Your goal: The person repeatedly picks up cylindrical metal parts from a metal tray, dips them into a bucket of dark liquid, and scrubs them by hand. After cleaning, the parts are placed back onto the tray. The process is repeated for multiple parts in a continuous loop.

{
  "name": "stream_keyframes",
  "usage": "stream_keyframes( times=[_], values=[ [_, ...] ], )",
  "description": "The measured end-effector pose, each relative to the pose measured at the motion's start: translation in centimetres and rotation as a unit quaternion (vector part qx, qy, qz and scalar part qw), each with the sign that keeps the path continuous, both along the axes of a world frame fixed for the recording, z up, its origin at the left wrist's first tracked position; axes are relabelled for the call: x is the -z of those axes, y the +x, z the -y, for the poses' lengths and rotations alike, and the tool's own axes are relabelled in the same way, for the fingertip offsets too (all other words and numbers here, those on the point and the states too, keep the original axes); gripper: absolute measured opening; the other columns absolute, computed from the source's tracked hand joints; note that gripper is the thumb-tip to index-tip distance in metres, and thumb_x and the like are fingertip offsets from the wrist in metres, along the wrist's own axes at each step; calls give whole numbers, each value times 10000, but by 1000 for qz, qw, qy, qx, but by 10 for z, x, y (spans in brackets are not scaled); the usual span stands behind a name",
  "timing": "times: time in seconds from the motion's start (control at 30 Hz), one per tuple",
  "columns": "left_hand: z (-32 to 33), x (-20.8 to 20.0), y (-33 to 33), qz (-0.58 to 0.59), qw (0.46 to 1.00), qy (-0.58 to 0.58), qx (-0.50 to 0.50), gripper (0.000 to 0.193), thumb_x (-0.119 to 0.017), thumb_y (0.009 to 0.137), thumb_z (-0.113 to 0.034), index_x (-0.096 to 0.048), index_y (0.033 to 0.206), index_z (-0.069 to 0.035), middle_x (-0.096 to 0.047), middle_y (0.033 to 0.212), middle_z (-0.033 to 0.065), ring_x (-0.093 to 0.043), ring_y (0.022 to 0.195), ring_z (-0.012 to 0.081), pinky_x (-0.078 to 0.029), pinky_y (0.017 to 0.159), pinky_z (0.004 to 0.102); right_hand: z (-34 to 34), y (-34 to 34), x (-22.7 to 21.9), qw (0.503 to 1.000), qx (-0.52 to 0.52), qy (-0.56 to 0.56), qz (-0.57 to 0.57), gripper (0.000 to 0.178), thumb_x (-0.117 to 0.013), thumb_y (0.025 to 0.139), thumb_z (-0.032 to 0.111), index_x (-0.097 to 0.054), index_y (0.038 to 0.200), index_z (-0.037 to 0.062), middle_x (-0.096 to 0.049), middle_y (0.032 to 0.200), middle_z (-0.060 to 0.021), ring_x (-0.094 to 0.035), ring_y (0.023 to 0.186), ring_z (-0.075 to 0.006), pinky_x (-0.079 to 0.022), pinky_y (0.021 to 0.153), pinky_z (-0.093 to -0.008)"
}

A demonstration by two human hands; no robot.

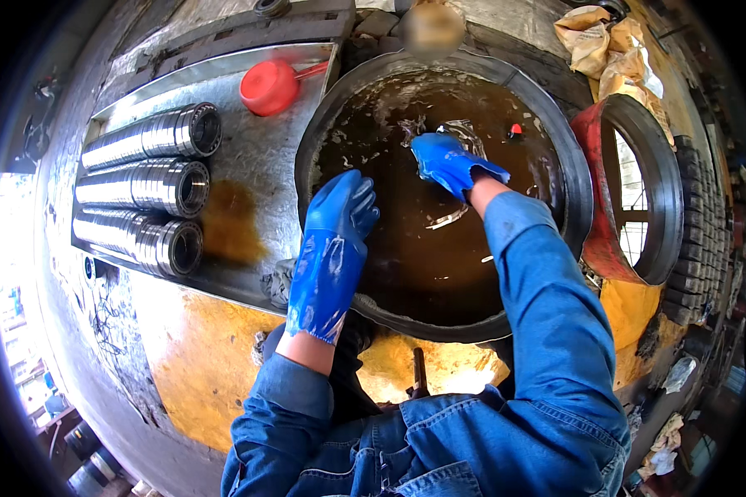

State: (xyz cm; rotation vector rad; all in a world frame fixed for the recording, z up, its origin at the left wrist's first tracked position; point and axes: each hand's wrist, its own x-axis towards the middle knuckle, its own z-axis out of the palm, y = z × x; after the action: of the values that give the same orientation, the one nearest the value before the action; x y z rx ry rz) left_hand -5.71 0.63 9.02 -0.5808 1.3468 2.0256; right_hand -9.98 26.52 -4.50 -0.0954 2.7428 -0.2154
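Liquid (pixel 414 286) in the tub (pixel 578 178) meets the right hand (pixel 449 161); the left hand (pixel 341 205), apart, curls by the left rim; what either holds I cannot tell; steel rings (pixel 141 184) line the tray's (pixel 253 157) left side; rinsing seems in hand, and lifting would need a sure grip.

Round basin (pixel 575 178), brown liquid (pixel 414 277); blue-gloved right hand (pixel 449 161) at the surface, blue-gloved left hand (pixel 337 209) over basin's left side. Metal tray (pixel 267 153) alongside: three rows of steel rings (pixel 137 186), red dipper (pixel 268 88).
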Motion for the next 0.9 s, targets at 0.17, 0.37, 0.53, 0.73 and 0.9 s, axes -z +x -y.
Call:
stream_keyframes(
  times=[0.17,0.37,0.53,0.73,0.9],
  values=[
    [-10,10,20,65,993,-10,101,599,-630,1020,-365,-467,1519,-76,-530,1473,179,-555,1285,292,-452,1081,421,4,38,-90,971,134,-185,72,457,-800,762,318,-734,1082,-1,-734,1009,-250,-705,937,-423,-553,815,-496],
    [-8,1,45,-174,946,1,272,463,-517,1083,-239,-487,1517,-77,-597,1406,141,-570,1294,282,-461,1085,411,15,110,-157,826,342,-437,97,365,-748,900,339,-747,1120,48,-766,940,-100,-712,831,-190,-552,743,-348],
    [-6,16,52,-527,781,-84,324,412,-577,1023,-61,-556,1435,-48,-677,1256,129,-669,1140,247,-536,944,380,62,154,-165,666,384,-631,109,507,-808,906,337,-671,1288,32,-736,1175,-124,-714,1019,-211,-562,914,-351],
    [-6,14,57,-174,946,89,259,439,-718,944,-275,-646,1297,-25,-717,1048,120,-711,928,217,-581,756,378,131,195,-121,519,404,-753,5,547,-857,862,211,-633,1320,12,-720,1234,-124,-707,1084,-235,-570,963,-372],
    [-2,6,59,-139,928,28,344,554,-807,855,-402,-685,1211,4,-729,1013,113,-710,895,221,-578,776,390,150,199,-16,718,407,-561,-67,519,-807,839,184,-661,1320,57,-725,1236,-159,-683,1154,-267,-533,1007,-392]
  ],
)
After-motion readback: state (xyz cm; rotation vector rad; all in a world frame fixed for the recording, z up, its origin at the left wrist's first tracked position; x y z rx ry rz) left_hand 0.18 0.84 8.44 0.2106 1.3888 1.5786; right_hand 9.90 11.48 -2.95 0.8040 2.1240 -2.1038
